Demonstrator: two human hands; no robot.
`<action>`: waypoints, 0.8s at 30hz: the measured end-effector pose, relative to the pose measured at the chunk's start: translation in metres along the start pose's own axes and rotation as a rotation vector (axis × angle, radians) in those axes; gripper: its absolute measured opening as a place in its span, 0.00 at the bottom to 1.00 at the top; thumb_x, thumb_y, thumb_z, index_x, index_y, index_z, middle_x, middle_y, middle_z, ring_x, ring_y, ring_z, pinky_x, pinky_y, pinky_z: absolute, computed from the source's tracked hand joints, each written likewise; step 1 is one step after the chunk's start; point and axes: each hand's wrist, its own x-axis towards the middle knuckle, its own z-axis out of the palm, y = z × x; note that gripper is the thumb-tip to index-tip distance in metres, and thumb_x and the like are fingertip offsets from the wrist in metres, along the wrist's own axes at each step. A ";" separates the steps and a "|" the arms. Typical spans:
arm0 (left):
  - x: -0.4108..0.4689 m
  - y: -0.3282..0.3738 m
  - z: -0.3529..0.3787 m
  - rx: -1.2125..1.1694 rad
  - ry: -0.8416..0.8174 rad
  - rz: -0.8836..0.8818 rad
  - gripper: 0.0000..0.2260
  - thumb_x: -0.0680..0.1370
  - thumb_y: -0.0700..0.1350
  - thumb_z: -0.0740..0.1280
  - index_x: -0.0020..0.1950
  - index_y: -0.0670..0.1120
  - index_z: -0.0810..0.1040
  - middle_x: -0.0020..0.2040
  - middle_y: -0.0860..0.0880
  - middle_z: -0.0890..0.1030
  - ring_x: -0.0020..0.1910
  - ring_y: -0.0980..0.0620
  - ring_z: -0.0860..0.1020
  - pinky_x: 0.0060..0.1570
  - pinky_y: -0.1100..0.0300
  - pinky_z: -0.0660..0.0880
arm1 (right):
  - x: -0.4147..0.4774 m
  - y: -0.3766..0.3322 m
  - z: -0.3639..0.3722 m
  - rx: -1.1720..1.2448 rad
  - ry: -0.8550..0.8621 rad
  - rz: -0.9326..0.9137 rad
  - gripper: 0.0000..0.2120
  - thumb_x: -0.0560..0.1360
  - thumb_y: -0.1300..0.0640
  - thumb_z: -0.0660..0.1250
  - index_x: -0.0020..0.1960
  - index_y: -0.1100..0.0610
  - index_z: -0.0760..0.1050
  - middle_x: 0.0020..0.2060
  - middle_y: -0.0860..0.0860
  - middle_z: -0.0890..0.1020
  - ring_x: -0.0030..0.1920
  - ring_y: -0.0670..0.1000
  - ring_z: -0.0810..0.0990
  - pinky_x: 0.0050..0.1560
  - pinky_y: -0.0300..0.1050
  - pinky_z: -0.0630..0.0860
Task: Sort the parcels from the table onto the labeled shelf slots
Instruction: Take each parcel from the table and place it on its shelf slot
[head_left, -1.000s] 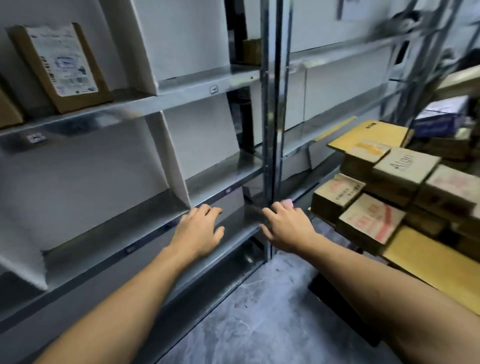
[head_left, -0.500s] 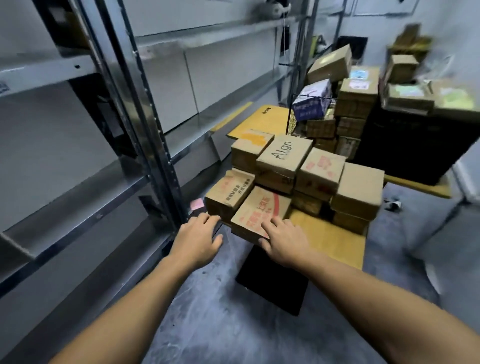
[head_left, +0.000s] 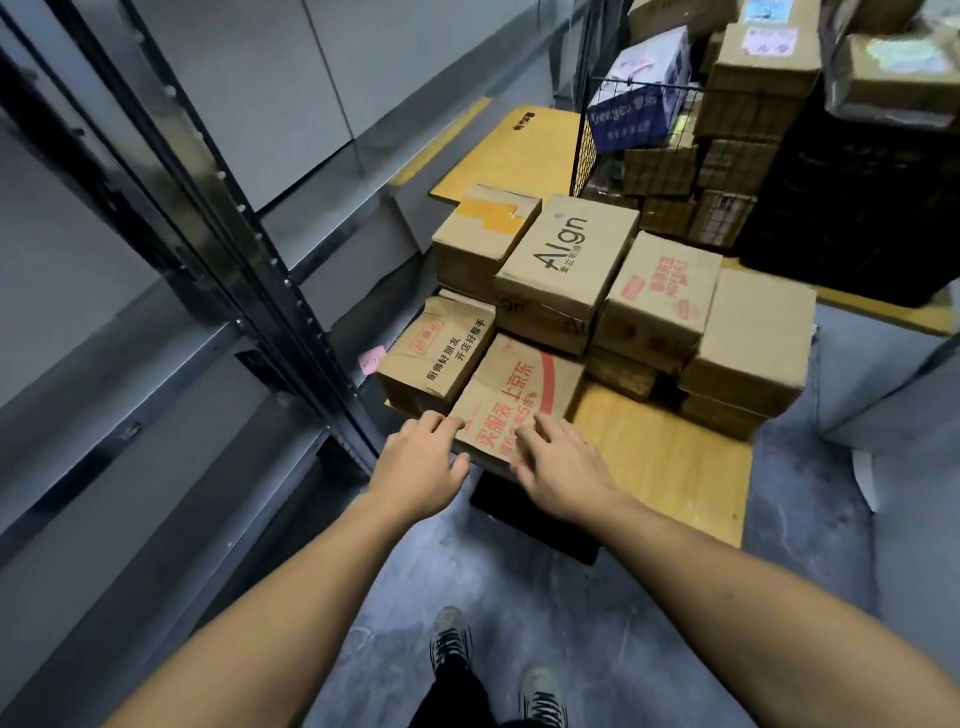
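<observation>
Several cardboard parcels are stacked on a low yellow wooden table (head_left: 660, 467). The nearest one is a flat box with red print (head_left: 514, 400) at the table's front left corner. My left hand (head_left: 423, 462) touches that box's near left corner, fingers loosely bent. My right hand (head_left: 558, 460) lies flat on its top near edge with fingers spread. Behind it sit a box with black characters (head_left: 439, 358), an "Align" box (head_left: 566, 260), and more parcels to the right. The metal shelf (head_left: 171, 374) runs along the left.
A wire basket (head_left: 639, 130) full of parcels and a black crate (head_left: 872, 208) with more boxes on top stand behind the table. A black shelf upright (head_left: 270, 291) rises just left of the table. My feet (head_left: 493, 670) are on the grey floor.
The view has swung from the shelf to the table. Both hands left the shelf's edge and moved right onto the nearest red-printed box.
</observation>
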 end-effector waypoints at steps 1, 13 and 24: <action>0.007 -0.002 0.003 -0.018 -0.007 0.004 0.21 0.80 0.54 0.58 0.73 0.51 0.65 0.69 0.51 0.69 0.66 0.46 0.68 0.64 0.50 0.66 | 0.004 0.002 0.003 -0.008 0.003 -0.003 0.26 0.80 0.42 0.57 0.76 0.49 0.61 0.76 0.52 0.61 0.77 0.55 0.56 0.70 0.57 0.67; 0.041 -0.002 0.045 -0.231 -0.003 0.023 0.21 0.78 0.51 0.63 0.70 0.49 0.69 0.66 0.49 0.68 0.62 0.44 0.70 0.63 0.49 0.69 | -0.022 0.026 0.033 0.001 0.020 0.005 0.25 0.82 0.43 0.55 0.78 0.44 0.60 0.80 0.50 0.57 0.81 0.56 0.49 0.67 0.58 0.68; 0.023 0.017 0.072 -0.498 -0.117 -0.107 0.28 0.79 0.50 0.65 0.77 0.52 0.59 0.71 0.46 0.70 0.69 0.46 0.68 0.67 0.55 0.64 | -0.054 0.047 0.043 0.558 0.208 0.404 0.23 0.80 0.45 0.64 0.75 0.45 0.67 0.77 0.54 0.59 0.77 0.57 0.57 0.75 0.54 0.62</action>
